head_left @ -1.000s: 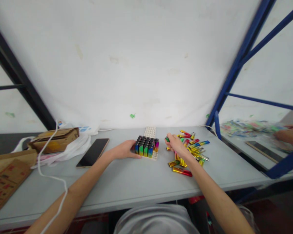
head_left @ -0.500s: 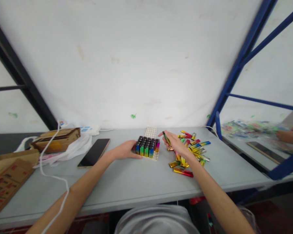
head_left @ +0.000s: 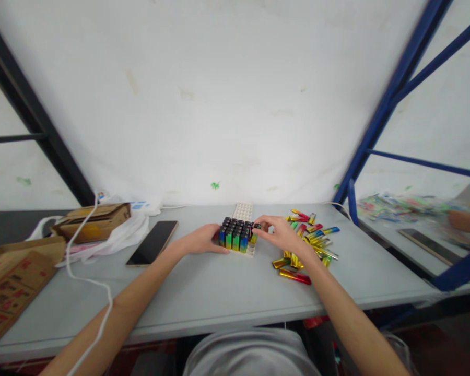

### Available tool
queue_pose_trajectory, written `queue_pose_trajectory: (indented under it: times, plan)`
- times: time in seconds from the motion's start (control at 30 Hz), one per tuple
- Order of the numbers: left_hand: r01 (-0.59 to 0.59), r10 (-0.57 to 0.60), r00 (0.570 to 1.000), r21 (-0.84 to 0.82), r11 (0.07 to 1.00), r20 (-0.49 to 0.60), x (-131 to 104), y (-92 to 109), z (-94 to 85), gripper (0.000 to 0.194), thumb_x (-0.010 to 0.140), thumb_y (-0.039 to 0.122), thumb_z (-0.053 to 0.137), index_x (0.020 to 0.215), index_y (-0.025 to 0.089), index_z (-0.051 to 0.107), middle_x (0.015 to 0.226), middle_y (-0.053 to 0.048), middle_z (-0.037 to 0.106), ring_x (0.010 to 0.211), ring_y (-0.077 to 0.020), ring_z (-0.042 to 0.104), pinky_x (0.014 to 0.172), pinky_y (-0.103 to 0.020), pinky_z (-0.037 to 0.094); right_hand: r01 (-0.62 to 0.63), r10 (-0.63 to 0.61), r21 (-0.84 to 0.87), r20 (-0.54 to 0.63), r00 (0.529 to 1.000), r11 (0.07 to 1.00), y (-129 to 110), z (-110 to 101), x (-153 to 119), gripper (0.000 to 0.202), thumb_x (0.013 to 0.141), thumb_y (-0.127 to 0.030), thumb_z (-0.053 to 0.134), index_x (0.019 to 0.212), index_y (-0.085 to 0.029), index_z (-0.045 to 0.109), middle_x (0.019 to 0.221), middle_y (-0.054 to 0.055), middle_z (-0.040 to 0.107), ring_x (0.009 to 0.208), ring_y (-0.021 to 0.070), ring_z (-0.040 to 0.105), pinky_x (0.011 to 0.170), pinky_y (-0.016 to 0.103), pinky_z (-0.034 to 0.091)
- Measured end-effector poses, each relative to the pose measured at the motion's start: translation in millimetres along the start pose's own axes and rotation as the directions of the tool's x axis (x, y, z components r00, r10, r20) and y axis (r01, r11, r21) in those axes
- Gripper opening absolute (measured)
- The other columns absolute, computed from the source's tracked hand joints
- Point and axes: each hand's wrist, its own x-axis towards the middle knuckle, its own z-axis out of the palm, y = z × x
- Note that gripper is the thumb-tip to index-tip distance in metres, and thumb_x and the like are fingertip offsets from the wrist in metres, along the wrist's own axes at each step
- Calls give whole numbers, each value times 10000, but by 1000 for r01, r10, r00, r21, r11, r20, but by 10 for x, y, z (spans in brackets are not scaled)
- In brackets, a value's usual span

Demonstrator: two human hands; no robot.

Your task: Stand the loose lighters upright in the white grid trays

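Observation:
Upright lighters (head_left: 235, 241) with black tops and shiny blue, green and gold bodies stand in tight rows in a white studded tray (head_left: 250, 254). My left hand (head_left: 203, 239) grips the left side of this block, its thumb along the front edge and its other fingers partly hidden behind. At the block's right side, my right hand (head_left: 276, 232) pinches a gold-and-green lighter (head_left: 254, 237) with a dark top, held slightly tilted over the tray. Beside my right forearm lies a loose pile of shiny gold, red, green and blue lighters (head_left: 315, 240).
Another white studded tray (head_left: 243, 211) lies behind the block. A phone (head_left: 152, 243), cardboard boxes (head_left: 92, 224), a white bag (head_left: 135, 230) and a white cable (head_left: 88, 282) are at left. Blue shelf posts (head_left: 376, 125) rise at right; beyond them are another person's hand (head_left: 468, 222) and a phone (head_left: 429, 245).
My right hand has moved left from beside the pile to the right side of the block, carrying the lighter. My left hand stays at the block.

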Motion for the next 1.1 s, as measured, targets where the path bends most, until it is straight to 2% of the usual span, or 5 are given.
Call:
queue_pose_trajectory:
  times: [0.43, 0.7, 0.8, 0.9, 1.1]
  plan:
    - [1, -1, 1000, 0, 1000, 10, -1, 18, -10, 592, 705, 658, 763, 1023, 166, 676, 966, -72, 726, 864, -277, 663, 725, -313, 476, -55, 50, 54, 93, 994, 997, -32, 30, -25, 271, 953, -459, 650, 1065, -212, 659, 730, -15, 677, 638, 150, 617, 631, 263, 475]
    - [-3, 3, 1000, 2, 1000, 4, 1, 12, -8, 612, 699, 677, 762, 1031, 171, 672, 990, -76, 726, 891, -287, 663, 750, -324, 490, -233, 183, -257, -204, 962, 938, 325, -401, -49, 237, 988, -355, 558, 1004, -178, 714, 870, 79, 753, 794, 216, 684, 812, 350, 515]
    - [0, 0, 1000, 3, 1000, -6, 7, -14, 8, 639, 692, 677, 774, 1059, 165, 671, 1036, -85, 731, 935, -303, 669, 787, -336, 501, -205, 190, -347, -77, 979, 915, 579, -477, -121, 215, 933, -292, 639, 1074, -163, 738, 1113, 138, 752, 1030, 259, 681, 974, 396, 489]
    - [0, 0, 1000, -7, 1000, -23, 6, -26, 18, 676, 673, 689, 784, 1080, 161, 675, 1064, -95, 734, 954, -315, 673, 805, -347, 509, -224, 293, -409, 114, 949, 885, 717, -452, -188, 267, 895, -321, 718, 1104, -160, 756, 1132, 144, 744, 1068, 275, 670, 995, 396, 478]
    - [-1, 1, 1000, 19, 1000, -5, -1, -13, 2, 642, 695, 688, 770, 1064, 172, 673, 1042, -88, 731, 950, -311, 669, 803, -344, 504, -349, 410, -540, -9, 912, 766, 755, -428, -214, 367, 850, -389, 777, 1109, -133, 739, 1099, 163, 708, 1071, 282, 659, 943, 362, 479]
